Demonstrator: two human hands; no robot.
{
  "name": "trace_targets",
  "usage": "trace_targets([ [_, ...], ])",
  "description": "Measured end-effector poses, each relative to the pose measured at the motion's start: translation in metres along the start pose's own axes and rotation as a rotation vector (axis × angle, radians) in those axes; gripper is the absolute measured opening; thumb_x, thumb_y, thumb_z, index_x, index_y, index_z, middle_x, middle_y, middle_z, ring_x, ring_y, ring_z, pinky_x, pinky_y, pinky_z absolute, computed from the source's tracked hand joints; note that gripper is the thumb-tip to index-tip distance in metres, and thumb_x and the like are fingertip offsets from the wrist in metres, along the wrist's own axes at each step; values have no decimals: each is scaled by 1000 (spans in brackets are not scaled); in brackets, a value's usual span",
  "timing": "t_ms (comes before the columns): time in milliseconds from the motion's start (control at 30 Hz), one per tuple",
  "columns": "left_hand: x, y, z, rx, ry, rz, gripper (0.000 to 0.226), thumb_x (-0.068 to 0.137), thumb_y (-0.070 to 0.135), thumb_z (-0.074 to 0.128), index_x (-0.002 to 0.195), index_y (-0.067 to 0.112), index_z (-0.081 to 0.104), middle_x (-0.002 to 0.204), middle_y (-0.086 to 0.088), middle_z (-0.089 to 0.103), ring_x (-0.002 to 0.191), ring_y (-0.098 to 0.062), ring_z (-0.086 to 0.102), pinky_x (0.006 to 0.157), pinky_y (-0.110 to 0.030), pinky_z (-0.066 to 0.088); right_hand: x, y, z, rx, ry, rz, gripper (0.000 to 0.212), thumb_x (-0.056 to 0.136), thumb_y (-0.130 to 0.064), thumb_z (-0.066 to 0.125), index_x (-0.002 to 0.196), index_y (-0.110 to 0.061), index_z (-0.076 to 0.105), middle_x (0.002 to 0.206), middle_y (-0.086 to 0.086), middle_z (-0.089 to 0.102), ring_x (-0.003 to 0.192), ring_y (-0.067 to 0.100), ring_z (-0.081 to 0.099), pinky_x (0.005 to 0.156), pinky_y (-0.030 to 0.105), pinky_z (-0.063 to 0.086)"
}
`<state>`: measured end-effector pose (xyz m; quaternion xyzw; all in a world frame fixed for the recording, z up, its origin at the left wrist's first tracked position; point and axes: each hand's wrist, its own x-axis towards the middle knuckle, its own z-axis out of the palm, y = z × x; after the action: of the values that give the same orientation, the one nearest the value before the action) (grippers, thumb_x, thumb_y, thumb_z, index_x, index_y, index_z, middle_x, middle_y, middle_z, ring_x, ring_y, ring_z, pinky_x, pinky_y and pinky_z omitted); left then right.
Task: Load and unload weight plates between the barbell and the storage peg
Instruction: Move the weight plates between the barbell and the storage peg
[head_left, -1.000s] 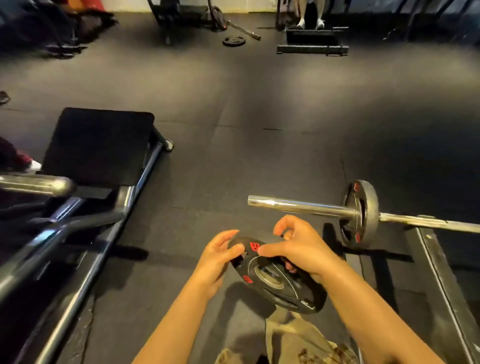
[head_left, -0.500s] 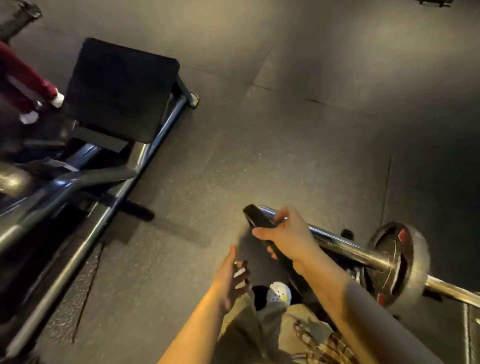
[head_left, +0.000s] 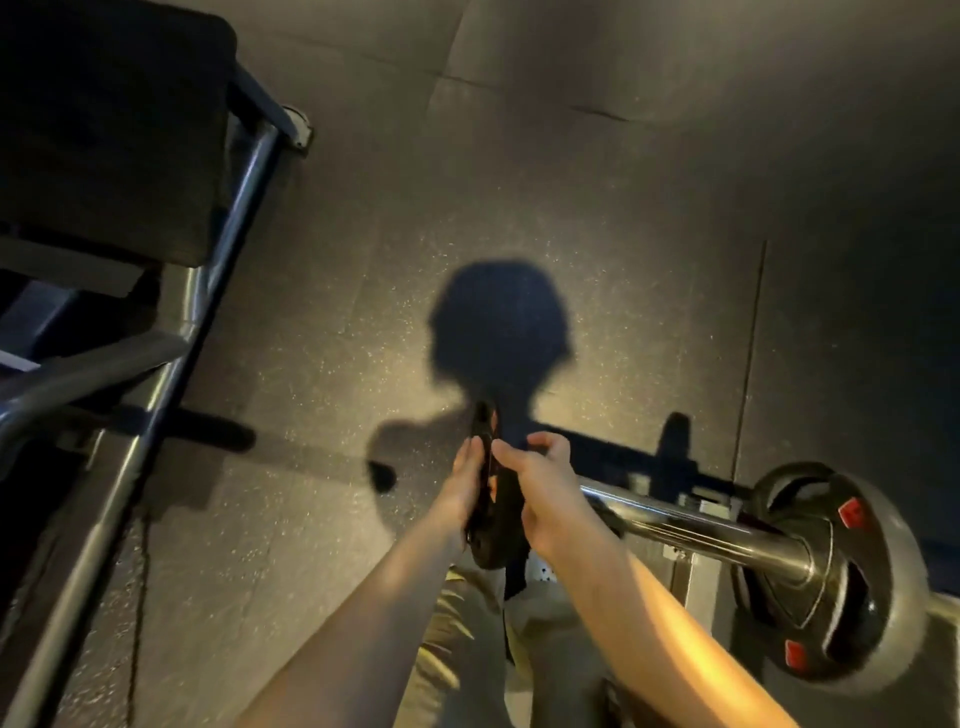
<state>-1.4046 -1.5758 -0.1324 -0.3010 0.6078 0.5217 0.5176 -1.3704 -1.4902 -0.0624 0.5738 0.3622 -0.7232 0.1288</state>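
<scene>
While the hands are busy at the bar's free end, here's how it lines up, biggest thing first:

barbell (head_left: 701, 525): lies low over the floor, long axis running from the hands off to the right. Free end sits right behind the held plate, so the next push looks like it goes rightward along the bar.

loaded plate (head_left: 841, 587): already on the sleeve, well to the right, upright, red tabs showing.

held plate (head_left: 491, 499): edge-on to the camera, upright, face square to the bar. Can't tell if the hole is on the tip yet, the hands hide it.

right hand (head_left: 535, 493): on the bar side of the plate, thumb and fingers curled over its rim, gripping. Nearer the bar, so probably the one steering.

left hand (head_left: 462, 488): flat on the outer face, fingers fairly straight, pressing toward the bar.

risk: if the hole's off-centre, it'll likely catch on the tip.
</scene>
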Motion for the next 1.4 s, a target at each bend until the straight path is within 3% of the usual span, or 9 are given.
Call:
trace_targets([
  [167, 70, -23, 12, 212, 41, 7, 128, 34, 103, 42, 143, 36, 40, 146, -7, 47, 129, -29, 48, 109, -53, 37, 29, 7, -22, 122, 63, 60, 42, 90, -17, 65, 123, -23, 39, 114, 12, 60, 104, 28, 63, 96, 51, 49],
  [200, 72, -24, 13, 248, 43, -11, 128, 36, 104, 39, 143, 32, 41, 143, -8, 49, 127, -28, 51, 107, -51, 40, 32, 9, -22, 95, 72, 71, 46, 90, -18, 65, 126, -22, 37, 114, 13, 59, 104, 28, 62, 96, 50, 49],
  [300, 38, 1, 22, 56, 4, -156, 69, 92, 67, 38, 117, 8, 62, 92, -15, 72, 81, -22, 70, 71, -33, 53, 40, 10, -19, -15, 51, 65, 43, 90, -16, 66, 120, -20, 36, 112, 12, 58, 103, 26, 63, 93, 44, 52],
  [367, 43, -8, 20, -3, -22, -198, 58, 98, 55, 37, 103, 5, 66, 70, -12, 71, 68, -21, 69, 62, -30, 48, 41, 10, -21, -111, 35, 60, 41, 89, -17, 67, 116, -22, 36, 111, 9, 57, 103, 24, 62, 96, 43, 51],
  [567, 35, -27, 22, -112, -69, -250, 52, 99, 52, 36, 94, 10, 66, 66, -10, 70, 82, -22, 63, 64, -30, 46, 37, 14, -24, -268, 8, 4, 34, 93, -17, 63, 112, -27, 37, 105, 5, 56, 100, 18, 58, 94, 37, 49],
  [900, 55, -5, 22, 62, -123, -111, 41, 105, 33, 33, 111, 2, 59, 72, -12, 67, 64, -20, 64, 51, -26, 54, 53, 4, -26, -171, 54, -100, 44, 87, -13, 68, 117, -28, 39, 114, 4, 57, 104, 23, 60, 94, 46, 52],
  [1133, 52, -28, 30, -29, -100, -43, 45, 102, 45, 35, 97, 10, 64, 69, -10, 70, 58, -17, 69, 47, -22, 52, 42, 10, -42, -248, 26, -178, 42, 91, -15, 64, 120, -28, 37, 103, 4, 60, 100, 20, 62, 95, 44, 52],
  [1267, 51, -49, 29, -179, -76, 13, 44, 101, 44, 41, 130, 15, 56, 105, -16, 69, 95, -27, 69, 82, -38, 55, 32, 30, -49, -285, -34, -203, 41, 92, -14, 62, 122, -26, 36, 98, -2, 57, 96, 11, 60, 96, 39, 52],
  [1400, 48, -49, 25, -35, -35, 38, 36, 106, 34, 32, 121, 14, 58, 78, -8, 67, 66, -15, 69, 54, -23, 53, 30, 40, -55, -335, -51, -217, 51, 92, -14, 63, 130, -28, 33, 99, -2, 58, 100, 13, 60, 97, 38, 51],
])
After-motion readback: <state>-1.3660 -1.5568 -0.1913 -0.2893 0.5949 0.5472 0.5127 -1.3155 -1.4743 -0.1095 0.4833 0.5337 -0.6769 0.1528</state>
